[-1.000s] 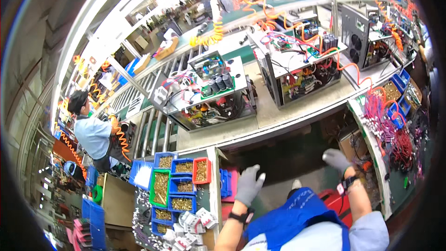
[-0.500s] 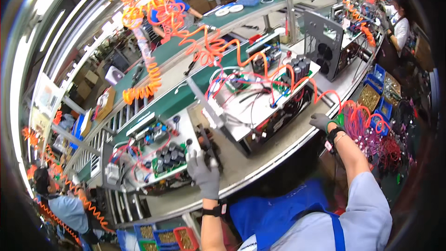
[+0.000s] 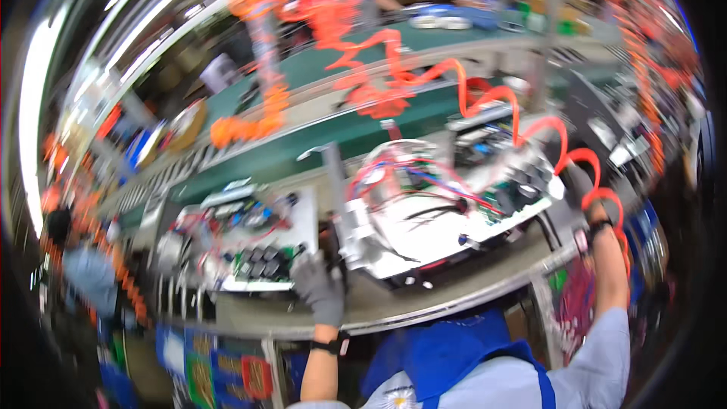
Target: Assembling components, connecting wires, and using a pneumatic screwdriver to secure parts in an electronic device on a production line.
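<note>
My left hand point(image 3: 319, 288), in a grey glove, is at the near right corner of the left electronic assembly point(image 3: 307, 220), its fingers stretched toward the white panel's edge. Whether it touches the panel is blurred. That assembly carries black capacitors point(image 3: 265, 259), a green board and loose wires. My right hand point(image 3: 580, 186), also gloved, is beside the right end of the middle assembly point(image 3: 424, 238), among loops of an orange-red coiled hose point(image 3: 560, 132). Motion smears its fingers, and I cannot make out anything in them. Red and blue wires point(image 3: 401, 170) lie across the middle assembly's white panel.
The metal rail point(image 3: 454, 299) of the curved line runs in front of me. Parts bins point(image 3: 256, 376) stand below at left; wire bundles point(image 3: 575, 318) hang at right. A dark metal housing point(image 3: 606, 125) stands beyond my right hand. A person point(image 3: 91, 276) is at far left.
My view has swung to the right. My right hand has moved from above the wire bundles to the middle assembly's right end. My left hand stays beside the left assembly.
</note>
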Tool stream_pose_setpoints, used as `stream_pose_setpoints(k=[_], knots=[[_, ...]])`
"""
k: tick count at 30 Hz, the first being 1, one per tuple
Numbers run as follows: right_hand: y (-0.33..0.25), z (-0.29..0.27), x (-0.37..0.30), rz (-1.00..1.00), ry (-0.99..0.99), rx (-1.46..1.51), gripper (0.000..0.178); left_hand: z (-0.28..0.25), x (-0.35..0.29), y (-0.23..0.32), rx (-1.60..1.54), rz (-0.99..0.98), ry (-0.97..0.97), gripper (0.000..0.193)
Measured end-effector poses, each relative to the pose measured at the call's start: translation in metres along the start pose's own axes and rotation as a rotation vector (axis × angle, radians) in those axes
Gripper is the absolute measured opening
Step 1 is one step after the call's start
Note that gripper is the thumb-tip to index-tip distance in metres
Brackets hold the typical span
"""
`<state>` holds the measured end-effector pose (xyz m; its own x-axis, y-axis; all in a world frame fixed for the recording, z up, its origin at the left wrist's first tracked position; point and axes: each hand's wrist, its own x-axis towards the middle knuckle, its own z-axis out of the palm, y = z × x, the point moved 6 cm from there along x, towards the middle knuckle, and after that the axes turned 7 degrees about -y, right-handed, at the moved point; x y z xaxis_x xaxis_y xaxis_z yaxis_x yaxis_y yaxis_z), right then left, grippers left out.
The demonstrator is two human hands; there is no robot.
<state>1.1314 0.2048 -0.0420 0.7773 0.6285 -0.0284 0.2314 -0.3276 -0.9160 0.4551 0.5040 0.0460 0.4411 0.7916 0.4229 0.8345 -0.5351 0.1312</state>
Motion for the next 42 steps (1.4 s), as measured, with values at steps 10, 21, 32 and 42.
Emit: stream_pose_setpoints(k=[10, 21, 32, 42], knots=[[0.023, 0.040, -0.001, 0.223, -0.257, 0.002, 0.042, 0.012, 0.008, -0.012, 0.223, -0.043, 0.147, 0.048], [-0.035, 0.042, -0.046, 0.208, -0.348, 0.026, 0.046, 0.016, 0.017, -0.003, 0.335, -0.039, 0.100, 0.054], [-0.072, 0.073, -0.041, 0.074, -0.665, 0.245, 0.047, 0.023, 0.010, -0.004, 0.455, -0.043, 0.109, 0.045], [-0.078, 0.069, -0.039, 0.110, -0.697, 0.194, 0.036, 0.045, 0.005, -0.017, 0.636, -0.163, -0.074, 0.052]])
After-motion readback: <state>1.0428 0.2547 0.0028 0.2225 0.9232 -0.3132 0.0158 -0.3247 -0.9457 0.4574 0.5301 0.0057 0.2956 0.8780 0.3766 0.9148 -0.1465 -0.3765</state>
